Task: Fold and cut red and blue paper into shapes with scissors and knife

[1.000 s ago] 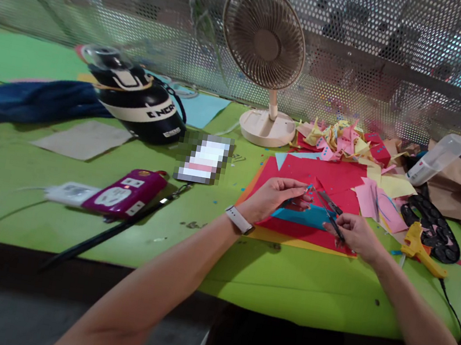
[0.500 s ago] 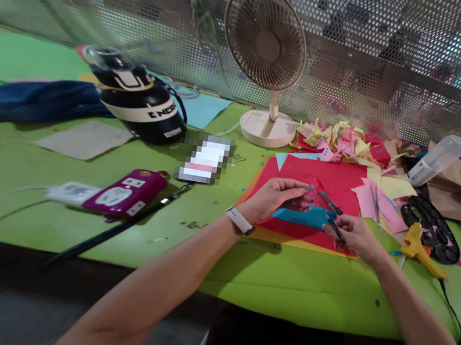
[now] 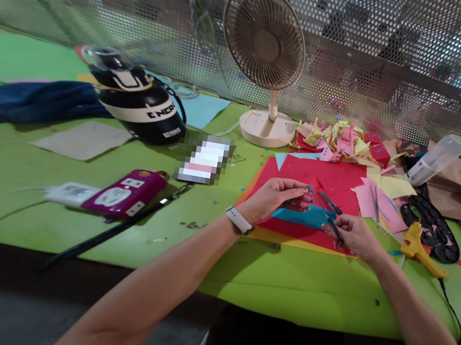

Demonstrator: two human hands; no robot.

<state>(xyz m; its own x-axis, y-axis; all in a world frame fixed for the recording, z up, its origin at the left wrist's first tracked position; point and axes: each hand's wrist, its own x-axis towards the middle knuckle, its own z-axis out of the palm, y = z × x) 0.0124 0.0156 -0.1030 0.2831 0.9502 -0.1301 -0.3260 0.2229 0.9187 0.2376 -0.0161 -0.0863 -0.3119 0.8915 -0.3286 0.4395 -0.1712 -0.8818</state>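
Observation:
My right hand (image 3: pixel 348 232) is closed around the handles of a pair of scissors (image 3: pixel 331 217), whose blades point up and left with a gap between them. Facing it, my left hand (image 3: pixel 281 197) pinches a small blue piece of paper (image 3: pixel 310 190) between thumb and fingertips, close to the scissor tips; its exact shape is too small to make out. Under both hands lies a stack of red paper (image 3: pixel 323 173) with a blue paper strip (image 3: pixel 305 215) across it. Tiny blue scraps dot the red sheet.
Behind the stack stand a beige fan (image 3: pixel 266 128) and a heap of pink and yellow paper strips (image 3: pixel 341 144). On the right lie a yellow glue gun (image 3: pixel 420 251) and a clear bottle (image 3: pixel 438 160). Leftward are a phone (image 3: pixel 205 159), purple power strip (image 3: pixel 127 193) and black jug (image 3: pixel 143 111).

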